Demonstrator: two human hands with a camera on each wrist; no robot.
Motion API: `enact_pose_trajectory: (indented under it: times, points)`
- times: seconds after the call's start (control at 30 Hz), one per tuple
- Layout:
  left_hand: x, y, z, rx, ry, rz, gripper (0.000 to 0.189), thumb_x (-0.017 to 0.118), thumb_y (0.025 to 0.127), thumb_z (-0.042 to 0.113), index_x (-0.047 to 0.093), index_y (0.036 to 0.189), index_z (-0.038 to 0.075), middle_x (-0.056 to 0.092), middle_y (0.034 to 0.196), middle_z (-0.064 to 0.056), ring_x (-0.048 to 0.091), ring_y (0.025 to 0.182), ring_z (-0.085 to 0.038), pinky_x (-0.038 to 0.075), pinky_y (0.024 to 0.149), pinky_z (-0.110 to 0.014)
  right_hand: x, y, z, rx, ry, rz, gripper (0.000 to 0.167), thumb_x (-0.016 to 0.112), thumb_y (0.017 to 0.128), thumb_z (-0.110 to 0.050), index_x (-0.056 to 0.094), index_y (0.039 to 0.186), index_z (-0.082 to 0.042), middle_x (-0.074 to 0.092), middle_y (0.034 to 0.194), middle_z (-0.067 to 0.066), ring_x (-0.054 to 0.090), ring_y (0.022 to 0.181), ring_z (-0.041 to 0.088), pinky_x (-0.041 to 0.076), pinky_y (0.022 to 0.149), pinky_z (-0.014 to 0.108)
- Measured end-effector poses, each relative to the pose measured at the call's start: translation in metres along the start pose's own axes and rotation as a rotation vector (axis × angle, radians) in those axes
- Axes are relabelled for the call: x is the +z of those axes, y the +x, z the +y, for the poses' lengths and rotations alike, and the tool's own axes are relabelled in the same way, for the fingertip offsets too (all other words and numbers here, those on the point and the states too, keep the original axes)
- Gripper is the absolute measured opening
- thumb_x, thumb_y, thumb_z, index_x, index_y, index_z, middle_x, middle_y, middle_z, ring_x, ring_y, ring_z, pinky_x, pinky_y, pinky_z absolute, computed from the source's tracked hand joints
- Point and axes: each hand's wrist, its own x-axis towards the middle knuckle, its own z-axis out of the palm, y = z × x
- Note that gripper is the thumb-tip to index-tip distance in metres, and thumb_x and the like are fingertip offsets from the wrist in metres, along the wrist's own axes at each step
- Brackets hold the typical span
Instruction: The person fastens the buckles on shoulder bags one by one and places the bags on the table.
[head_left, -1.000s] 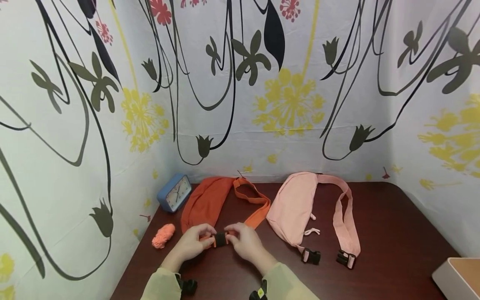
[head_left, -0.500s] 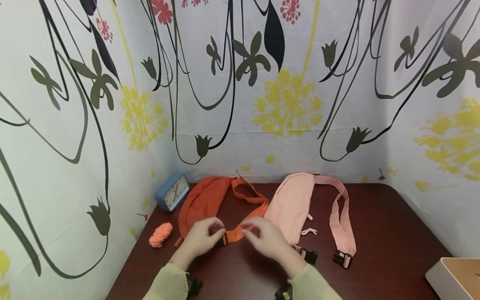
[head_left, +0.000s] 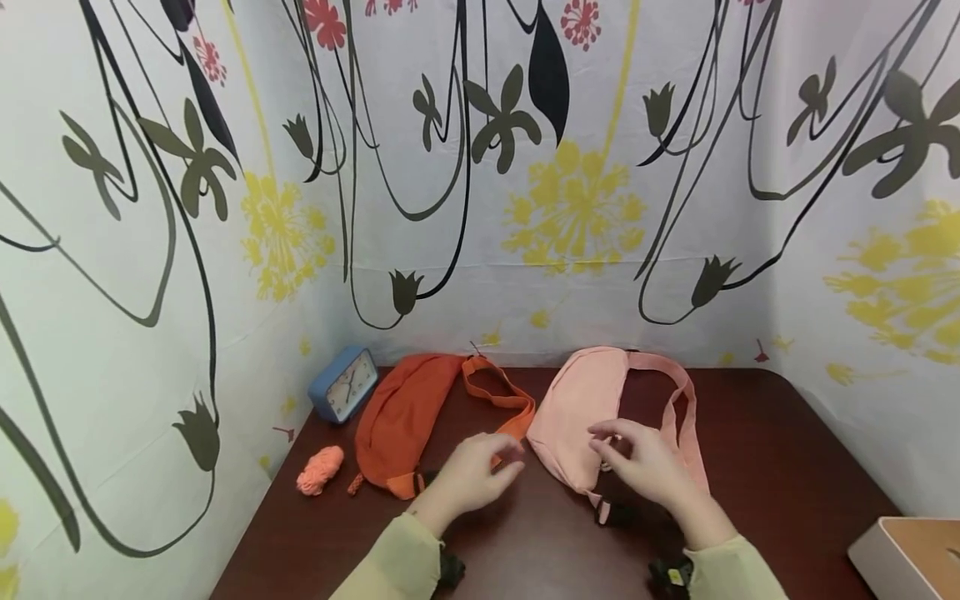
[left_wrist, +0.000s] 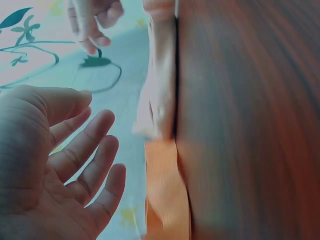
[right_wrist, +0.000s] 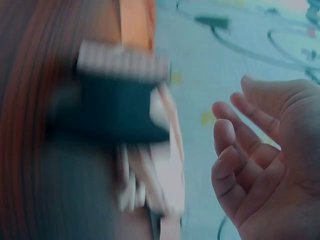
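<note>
A pink waist bag [head_left: 577, 417] lies on the table, a dark buckle half [head_left: 618, 514] at its lower end. My right hand [head_left: 648, 462] hovers over its lower right side, fingers loosely bent and holding nothing; the free end of the pink strap [head_left: 667, 362] is hidden behind it. My left hand [head_left: 474, 475] is above the table between the two bags, also holding nothing, with fingers spread in the left wrist view. An orange waist bag [head_left: 408, 408] lies left of it. That hand covers part of the orange strap [head_left: 517, 425] and its buckle. A blurred buckle [right_wrist: 115, 107] looms in the right wrist view.
A blue clock [head_left: 343, 385] stands at the back left, with a coral yarn bundle [head_left: 320, 470] in front of it. A white-sided box [head_left: 885, 546] is at the right edge. Flower-patterned cloth walls [head_left: 480, 233] enclose the dark wooden table [head_left: 765, 450].
Both hands have let go of the orange bag's buckle and moved right. The right hand has gone over to the pink bag, while the left trails in the space between the bags.
</note>
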Motion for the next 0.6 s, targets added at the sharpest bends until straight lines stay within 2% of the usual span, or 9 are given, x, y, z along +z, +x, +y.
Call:
enact_pose_trajectory:
  times: [0.07,0.2,0.27,0.33,0.47,0.57,0.6]
  points:
    - [0.008,0.007,0.008,0.027,-0.026,0.005,0.023,0.072,0.108,0.032,0.077,0.127,0.021,0.079,0.117,0.011,0.073,0.11,-0.01,0.06,0.098,-0.033,-0.014,-0.006,0.013,0.029,-0.006,0.008,0.02,0.079,0.103,-0.02,0.08,0.121,-0.01,0.077,0.092,-0.006,0.061,0.066,-0.001,0.052,0.061,0.025]
    - [0.023,0.019,0.02,0.077,-0.087,0.023,0.025,0.071,0.108,0.028,0.076,0.131,0.018,0.081,0.115,0.01,0.076,0.111,-0.01,0.06,0.101,-0.032,-0.039,-0.019,0.035,0.152,-0.012,-0.027,0.022,0.077,0.105,-0.029,0.08,0.123,-0.016,0.075,0.095,-0.002,0.059,0.066,0.002,0.051,0.062,0.025]
    - [0.03,0.025,0.025,0.09,-0.114,0.017,0.026,0.07,0.109,0.028,0.075,0.132,0.018,0.081,0.116,0.009,0.076,0.109,-0.009,0.06,0.099,-0.03,-0.049,-0.027,0.045,0.203,-0.016,-0.047,0.024,0.076,0.106,-0.033,0.08,0.125,-0.018,0.075,0.1,-0.003,0.059,0.073,0.002,0.051,0.065,0.025]
    - [0.036,0.03,0.031,0.097,-0.143,0.0,0.028,0.069,0.109,0.03,0.074,0.134,0.017,0.081,0.118,0.008,0.076,0.107,-0.007,0.06,0.094,-0.026,-0.058,-0.035,0.055,0.214,-0.007,-0.057,0.025,0.076,0.106,-0.031,0.08,0.126,-0.016,0.074,0.098,-0.002,0.059,0.075,0.003,0.05,0.064,0.025]
    - [0.049,0.038,0.042,0.111,-0.196,-0.044,0.03,0.069,0.109,0.033,0.074,0.135,0.018,0.081,0.121,0.008,0.074,0.099,0.001,0.06,0.084,-0.019,-0.07,-0.051,0.077,0.147,0.065,-0.068,0.024,0.078,0.103,-0.018,0.08,0.126,-0.011,0.072,0.085,-0.006,0.057,0.067,0.007,0.048,0.055,0.027]
    - [0.058,0.041,0.049,0.134,-0.211,-0.082,0.03,0.07,0.109,0.033,0.075,0.135,0.019,0.081,0.122,0.009,0.073,0.098,0.005,0.059,0.084,-0.017,-0.076,-0.06,0.095,0.075,0.139,-0.097,0.027,0.081,0.098,-0.008,0.08,0.125,-0.009,0.077,0.093,-0.015,0.059,0.068,0.004,0.049,0.057,0.026]
    - [0.061,0.042,0.05,0.145,-0.214,-0.098,0.031,0.071,0.109,0.033,0.075,0.135,0.018,0.081,0.122,0.008,0.073,0.098,0.007,0.059,0.086,-0.016,-0.077,-0.063,0.101,0.049,0.157,-0.112,0.03,0.082,0.096,-0.005,0.08,0.125,-0.01,0.079,0.1,-0.018,0.062,0.076,-0.001,0.051,0.062,0.024]
